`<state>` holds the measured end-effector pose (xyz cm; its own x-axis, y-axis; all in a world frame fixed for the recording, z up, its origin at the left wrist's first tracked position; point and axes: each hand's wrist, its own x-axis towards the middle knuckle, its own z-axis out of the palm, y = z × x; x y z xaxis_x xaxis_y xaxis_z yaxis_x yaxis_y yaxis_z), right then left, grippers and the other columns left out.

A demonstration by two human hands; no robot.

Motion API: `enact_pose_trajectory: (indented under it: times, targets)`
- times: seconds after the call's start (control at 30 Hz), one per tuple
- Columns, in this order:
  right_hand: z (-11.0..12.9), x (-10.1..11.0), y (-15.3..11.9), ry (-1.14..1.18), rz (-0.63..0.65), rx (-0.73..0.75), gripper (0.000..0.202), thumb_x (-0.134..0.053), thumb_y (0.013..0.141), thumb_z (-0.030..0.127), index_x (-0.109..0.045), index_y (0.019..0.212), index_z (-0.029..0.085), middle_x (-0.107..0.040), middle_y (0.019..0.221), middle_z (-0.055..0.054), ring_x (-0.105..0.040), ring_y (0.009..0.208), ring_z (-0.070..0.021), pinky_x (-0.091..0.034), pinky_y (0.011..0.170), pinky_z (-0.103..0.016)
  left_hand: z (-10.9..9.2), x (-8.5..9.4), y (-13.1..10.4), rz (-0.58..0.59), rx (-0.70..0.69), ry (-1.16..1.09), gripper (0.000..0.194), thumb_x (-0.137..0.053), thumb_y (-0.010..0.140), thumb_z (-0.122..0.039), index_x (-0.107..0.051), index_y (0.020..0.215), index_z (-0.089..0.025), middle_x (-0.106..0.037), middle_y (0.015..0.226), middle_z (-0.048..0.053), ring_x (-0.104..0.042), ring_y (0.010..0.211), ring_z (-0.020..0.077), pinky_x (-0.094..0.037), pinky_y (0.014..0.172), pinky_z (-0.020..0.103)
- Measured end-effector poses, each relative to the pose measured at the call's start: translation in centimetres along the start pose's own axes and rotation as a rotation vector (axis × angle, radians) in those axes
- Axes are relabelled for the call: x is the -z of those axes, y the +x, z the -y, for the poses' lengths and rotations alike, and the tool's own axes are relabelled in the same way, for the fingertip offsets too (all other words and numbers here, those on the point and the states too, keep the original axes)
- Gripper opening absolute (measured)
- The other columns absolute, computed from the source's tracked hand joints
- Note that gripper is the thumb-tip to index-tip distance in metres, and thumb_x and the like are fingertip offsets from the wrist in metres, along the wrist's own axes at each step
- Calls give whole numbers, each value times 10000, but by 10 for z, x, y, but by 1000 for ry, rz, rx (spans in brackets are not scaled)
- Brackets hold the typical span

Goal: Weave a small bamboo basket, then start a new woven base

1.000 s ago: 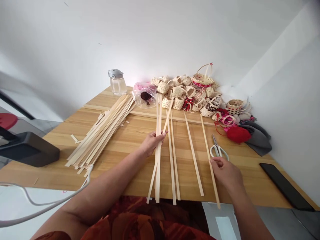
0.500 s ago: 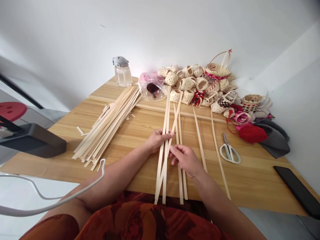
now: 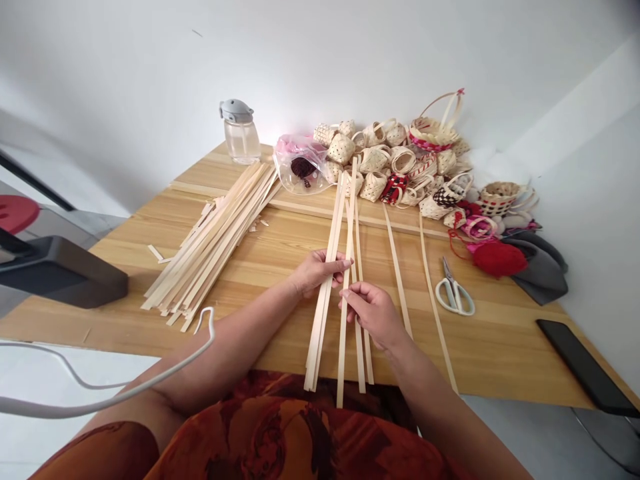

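My left hand (image 3: 320,272) is closed on a few pale flat wooden strips (image 3: 324,293), held lengthwise away from me with the thumb across them. My right hand (image 3: 370,310) pinches a single wooden strip (image 3: 345,333) just to the right of those; the left fingertips also reach this strip. Beneath and beside the right hand, two more strips (image 3: 359,347) lie on the wooden table (image 3: 260,353). Farther right, two separate strips (image 3: 399,280) rest apart from each other. A thick bundle of strips (image 3: 215,247) lies slanted left of my hands.
Several small woven baskets (image 3: 375,160) are heaped at the back, beside a plastic bag (image 3: 300,167) and a water bottle (image 3: 241,137). Scissors (image 3: 454,293), red yarn (image 3: 499,259) and a black phone (image 3: 585,367) are on the right. A dark box-shaped object (image 3: 70,270) stands left, near a white cable (image 3: 125,400).
The strip in my right hand crossed the others before; now it stands straighter and apart, to the right of the left hand's strips. The view has shifted slightly.
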<state>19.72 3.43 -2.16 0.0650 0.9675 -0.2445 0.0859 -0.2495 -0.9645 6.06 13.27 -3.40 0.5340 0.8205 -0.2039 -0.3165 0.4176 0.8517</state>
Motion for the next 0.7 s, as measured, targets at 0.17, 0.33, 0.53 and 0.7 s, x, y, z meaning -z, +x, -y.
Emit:
enact_pose_trajectory:
  times: [0.17, 0.33, 0.53, 0.7]
  targets:
    - [5, -1, -4, 225, 88, -79, 272, -724, 818, 441, -682, 824, 173, -686, 747, -11, -513, 523, -60, -281, 388, -171, -4, 4, 0, 16, -30, -61, 392, -915, 579, -341, -654, 765, -115, -593, 549, -26, -531, 457, 55, -391, 391, 146]
    - [7, -3, -4, 463, 219, -220, 278, -786, 769, 407, -700, 902, 177, -656, 767, 5, -480, 526, -40, -261, 382, -143, -6, 6, 0, 53, -37, -121, 411, -905, 604, -338, -714, 868, -88, -625, 618, -13, -547, 482, 38, -425, 419, 123]
    - [7, -5, 0, 390, 69, -108, 290, -832, 715, 384, -633, 766, 179, -629, 671, 31, -451, 461, -33, -232, 363, -143, -12, 4, -3, 56, -56, -97, 408, -886, 633, -344, -735, 907, -83, -711, 775, 49, -567, 497, 38, -425, 407, 126]
    - [8, -6, -2, 199, -67, 4, 276, -802, 739, 399, -634, 734, 180, -581, 575, 47, -458, 439, -44, -251, 359, -158, -15, 2, -5, 46, -52, -64, 360, -891, 624, -314, -717, 837, -82, -711, 763, 45, -567, 484, 40, -414, 401, 135]
